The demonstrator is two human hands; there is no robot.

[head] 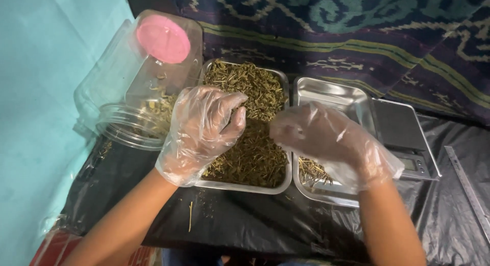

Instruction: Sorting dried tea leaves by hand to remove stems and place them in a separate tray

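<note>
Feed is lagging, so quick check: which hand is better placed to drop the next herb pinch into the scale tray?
Probably the right hand: it hovers over the scale tray with its small pile. The left hand is over the full herb tray.

This looks like a makeshift home sorting station, not a lab: a table (pixel 245 220) draped in black plastic sheeting, two steel trays (pixel 245 187) of dried herb stems, a small digital scale (pixel 408 143), a patterned woven cloth (pixel 357 36) (dark blue, green-striped) behind.

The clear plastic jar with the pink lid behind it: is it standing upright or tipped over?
Tipped over. The clear plastic jar lies on its side, open mouth toward the camera, some dried herbs inside.
</note>
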